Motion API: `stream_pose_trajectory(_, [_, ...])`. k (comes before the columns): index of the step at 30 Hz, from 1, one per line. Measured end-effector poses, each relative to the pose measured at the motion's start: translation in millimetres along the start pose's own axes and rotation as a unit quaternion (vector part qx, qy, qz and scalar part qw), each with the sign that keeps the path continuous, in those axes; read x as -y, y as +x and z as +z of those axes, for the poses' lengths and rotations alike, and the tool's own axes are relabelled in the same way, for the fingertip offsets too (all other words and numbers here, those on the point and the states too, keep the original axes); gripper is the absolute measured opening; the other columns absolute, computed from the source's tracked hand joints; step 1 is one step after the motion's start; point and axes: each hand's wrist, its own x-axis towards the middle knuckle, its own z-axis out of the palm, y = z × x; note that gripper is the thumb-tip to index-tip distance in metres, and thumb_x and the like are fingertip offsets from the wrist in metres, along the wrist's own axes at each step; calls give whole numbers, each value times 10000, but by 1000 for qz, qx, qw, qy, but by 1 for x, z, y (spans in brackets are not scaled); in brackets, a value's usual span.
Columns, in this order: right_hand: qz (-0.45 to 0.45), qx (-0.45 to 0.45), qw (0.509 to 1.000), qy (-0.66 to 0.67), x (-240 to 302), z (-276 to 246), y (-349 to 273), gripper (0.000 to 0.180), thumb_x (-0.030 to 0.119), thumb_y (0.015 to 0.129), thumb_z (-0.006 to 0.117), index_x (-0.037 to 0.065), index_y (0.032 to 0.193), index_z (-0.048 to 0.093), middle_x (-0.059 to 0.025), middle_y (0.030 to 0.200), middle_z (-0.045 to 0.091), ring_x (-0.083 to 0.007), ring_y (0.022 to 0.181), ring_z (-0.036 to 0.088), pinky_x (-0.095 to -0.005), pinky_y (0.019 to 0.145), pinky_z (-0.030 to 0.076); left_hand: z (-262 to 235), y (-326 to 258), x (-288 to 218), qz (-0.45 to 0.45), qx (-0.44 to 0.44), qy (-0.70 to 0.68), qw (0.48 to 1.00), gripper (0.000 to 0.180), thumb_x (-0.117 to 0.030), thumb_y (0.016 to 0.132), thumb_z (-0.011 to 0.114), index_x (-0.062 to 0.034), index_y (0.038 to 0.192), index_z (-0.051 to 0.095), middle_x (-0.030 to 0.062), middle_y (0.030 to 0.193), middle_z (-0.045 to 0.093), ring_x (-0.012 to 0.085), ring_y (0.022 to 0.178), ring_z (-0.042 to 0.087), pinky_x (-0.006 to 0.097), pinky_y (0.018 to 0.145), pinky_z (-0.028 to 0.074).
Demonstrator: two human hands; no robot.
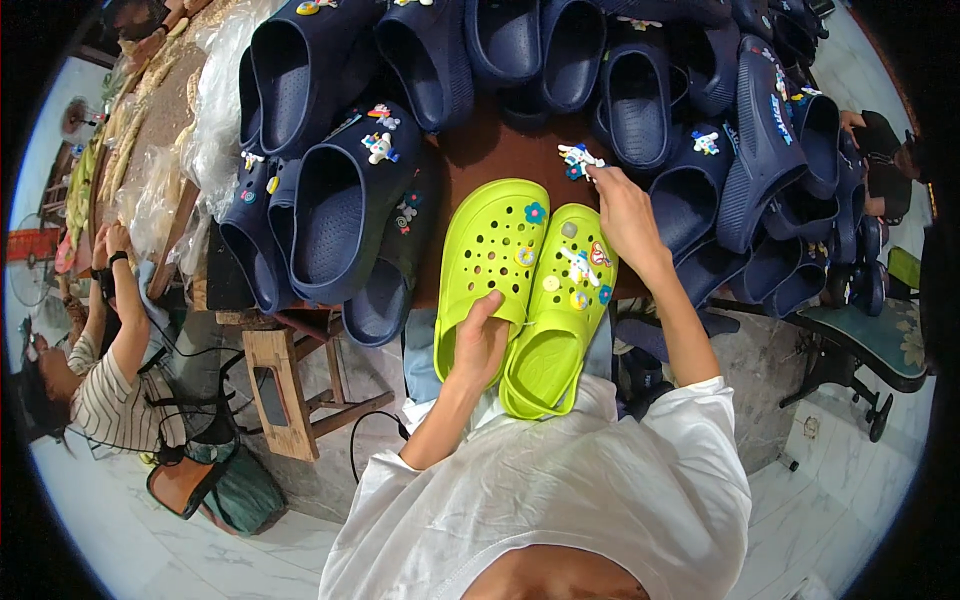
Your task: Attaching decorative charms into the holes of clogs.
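A pair of lime-green clogs (491, 240) lies at the table's near edge, toes pointing away from me. My left hand (478, 338) grips the left clog at its opening, thumb uppermost and the other fingers largely hidden. That clog carries a blue flower charm (535, 213) and a round charm. Several charms, among them a white figure (579, 266), sit on the right clog (551, 345). Beyond its toe, my right hand (628, 218) pinches a small white figure-shaped shoe charm (578, 160) with blue and dark details, just above the brown table (480, 150).
Navy clogs (345, 210) with charms are heaped on the left, back and right (765, 150) of the table. Clear plastic bags (225, 100) lie at the far left. A person in a striped shirt (125, 400) sits at left, another at far right. A green-topped chair (865, 340) stands right.
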Motion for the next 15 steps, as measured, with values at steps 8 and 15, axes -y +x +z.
stream_pose_trajectory(8, [-8,55,994,-100,-12,31,40,395,-94,836,497,-72,1224,567,-285,1220,574,-428,1132,569,-466,957,477,1,0,-3,-33,22,-5,999,425,-134,899,632,-40,1297,516,78,1260,620,217,1186,571,392,1048,406])
stream_pose_trajectory(15, [-7,95,988,-119,-15,36,51,325,-73,811,577,-38,1131,618,-235,1113,621,-406,1056,604,-469,892,494,2,0,-2,-9,13,-12,1000,439,-132,901,629,-30,1309,503,91,1282,606,233,1203,559,406,1064,394])
